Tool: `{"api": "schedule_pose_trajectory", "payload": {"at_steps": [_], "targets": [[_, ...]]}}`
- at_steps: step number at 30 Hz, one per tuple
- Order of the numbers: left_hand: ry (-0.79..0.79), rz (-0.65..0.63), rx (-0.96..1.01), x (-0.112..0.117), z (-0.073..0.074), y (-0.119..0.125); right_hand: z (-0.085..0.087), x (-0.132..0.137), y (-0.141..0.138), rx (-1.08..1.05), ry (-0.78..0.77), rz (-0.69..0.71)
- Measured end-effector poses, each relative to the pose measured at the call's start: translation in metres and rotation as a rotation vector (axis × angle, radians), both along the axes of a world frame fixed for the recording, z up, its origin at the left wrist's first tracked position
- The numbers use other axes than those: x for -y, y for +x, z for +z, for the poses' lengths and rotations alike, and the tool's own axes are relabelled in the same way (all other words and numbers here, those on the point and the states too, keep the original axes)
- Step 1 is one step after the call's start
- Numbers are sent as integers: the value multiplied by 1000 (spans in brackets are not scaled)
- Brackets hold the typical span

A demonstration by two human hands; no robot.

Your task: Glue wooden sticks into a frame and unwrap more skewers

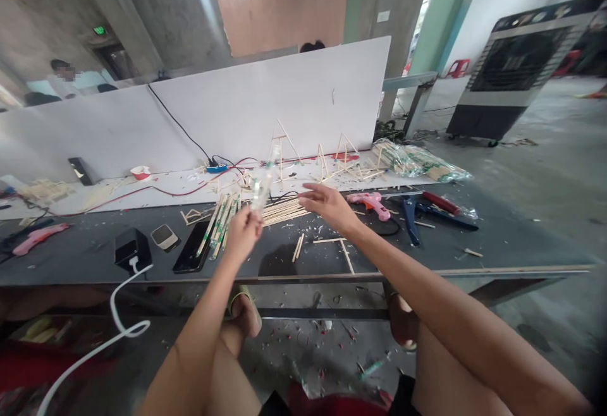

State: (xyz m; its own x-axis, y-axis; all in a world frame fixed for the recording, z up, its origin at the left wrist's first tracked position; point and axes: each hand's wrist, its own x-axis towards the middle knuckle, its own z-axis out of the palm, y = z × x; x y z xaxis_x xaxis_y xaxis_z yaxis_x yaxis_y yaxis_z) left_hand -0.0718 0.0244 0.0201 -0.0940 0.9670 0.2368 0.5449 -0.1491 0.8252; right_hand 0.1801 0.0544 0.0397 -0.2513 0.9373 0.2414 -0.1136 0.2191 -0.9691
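From the head view, the person's left hand (244,234) is closed around a translucent glue stick (262,185), which is tilting up above the dark worktop (303,264) with its upper end blurred. The right hand (329,206) is open with its fingers spread, hovering near a loose pile of wooden sticks (283,211) and not touching them. A pink hot glue gun (370,205) is lying just beyond that hand, and small triangular stick frames (284,150) are standing farther back on a white strip along the worktop. A black phone (191,247) is lying left of the pile, beside a black charger (133,246) whose white cable (116,315) is trailing down past the worktop edge. A second pink glue gun (40,239) is lying at the far left.
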Motion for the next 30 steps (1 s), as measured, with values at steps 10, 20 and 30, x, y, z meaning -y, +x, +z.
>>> {"api": "schedule_pose_trajectory", "payload": {"at_steps": [10, 20, 30], "targets": [[-306, -554, 449, 61, -17, 108, 22, 7, 13, -623, -227, -43], [-273, -189, 963, 62, -24, 131, 23, 25, 4, -627, -202, -48], [-208, -35, 1065, 63, -28, 130, -12, 51, -34, -406, -146, -52]]}}
